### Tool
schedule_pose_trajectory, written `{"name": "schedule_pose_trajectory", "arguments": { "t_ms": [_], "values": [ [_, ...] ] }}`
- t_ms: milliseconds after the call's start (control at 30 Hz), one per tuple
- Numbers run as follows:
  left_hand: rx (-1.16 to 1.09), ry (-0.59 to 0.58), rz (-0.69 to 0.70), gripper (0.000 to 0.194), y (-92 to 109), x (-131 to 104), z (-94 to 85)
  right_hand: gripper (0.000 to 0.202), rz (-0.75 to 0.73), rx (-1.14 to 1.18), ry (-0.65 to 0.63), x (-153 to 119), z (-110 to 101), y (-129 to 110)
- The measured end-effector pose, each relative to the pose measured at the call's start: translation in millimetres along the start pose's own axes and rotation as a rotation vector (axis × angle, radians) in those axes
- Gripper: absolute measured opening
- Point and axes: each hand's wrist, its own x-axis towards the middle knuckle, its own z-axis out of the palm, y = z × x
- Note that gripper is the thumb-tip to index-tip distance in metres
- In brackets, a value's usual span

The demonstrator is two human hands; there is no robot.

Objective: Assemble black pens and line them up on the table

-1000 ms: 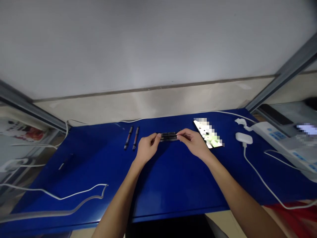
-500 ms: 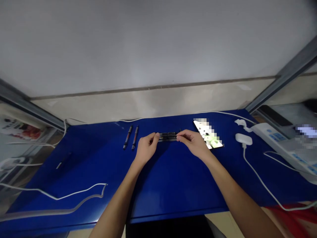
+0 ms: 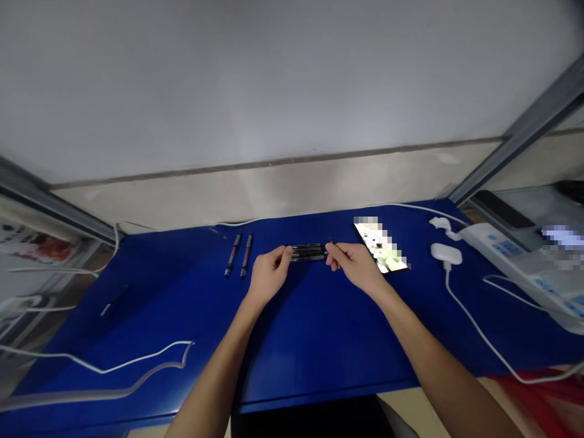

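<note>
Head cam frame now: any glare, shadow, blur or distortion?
Head view, centre: lit screen washed out and partly pixelated, black pens too dark for fine detail. Head view, lower left: pale sheen on the blue tabletop, dark shadow beside the left forearm. Head view, right margin: power strip looks stretched and soft.

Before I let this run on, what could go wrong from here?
The dark pens, held near one end by the left hand, might fan apart or roll. The right hand is close to the lit phone, so an outward sweep could knock it. Two more pens lie just left of the left hand, so a sideways move might bump them.
</note>
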Motion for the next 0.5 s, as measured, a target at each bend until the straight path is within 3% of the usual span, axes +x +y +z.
{"name": "schedule_pose_trajectory", "arguments": {
  "t_ms": [233, 433, 500],
  "values": [
    [0.154, 0.024, 0.011, 0.046, -2.0, 0.1, 0.6, 0.018, -0.065, 0.073, 0.015, 0.7, 1.4, -0.9],
    [0.340, -0.004, 0.071, 0.046, 2.2, -3.3, 4.0, 0.047, 0.017, -0.044, -0.013, -1.9, -0.1, -3.1],
    [0.352, -0.006, 0.072, 0.046, 2.8, -3.7, 4.5, 0.043, 0.011, -0.047, -0.008, -1.6, 0.2, -2.5]
  ]
}}
